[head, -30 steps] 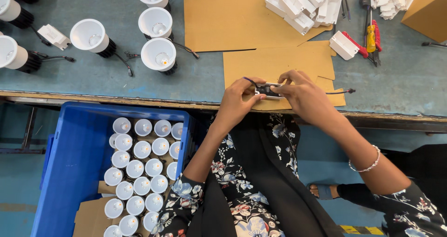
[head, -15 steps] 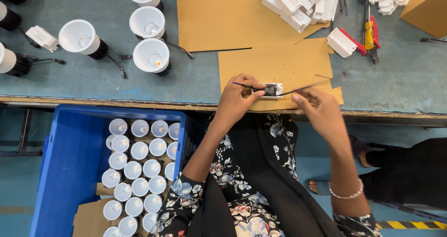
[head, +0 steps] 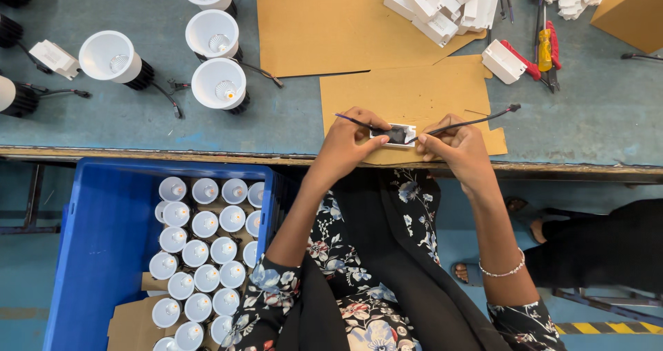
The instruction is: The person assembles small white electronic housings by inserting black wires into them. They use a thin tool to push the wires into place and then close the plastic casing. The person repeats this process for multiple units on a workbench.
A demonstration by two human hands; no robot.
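A small white rectangular box with a dark inside [head: 395,135] lies on a brown cardboard sheet [head: 414,92] at the near table edge. My left hand [head: 345,147] pinches its left end, where a thin purple wire [head: 352,120] sticks out. My right hand [head: 459,147] pinches a black cable [head: 469,122] at the box's right end; the cable runs right to a small plug [head: 513,107].
White downlight lamps [head: 219,83] with black backs stand on the blue-grey table at the left. A blue crate [head: 103,254] below holds several small white lamps. White plastic cases [head: 442,2], screwdrivers [head: 545,47] and a carton [head: 632,9] lie at the back right. Another person's sandalled feet [head: 525,213] are at the right.
My hands have drawn apart from working close together over the box. The black cable is now stretched out to the right and the purple wire to the left.
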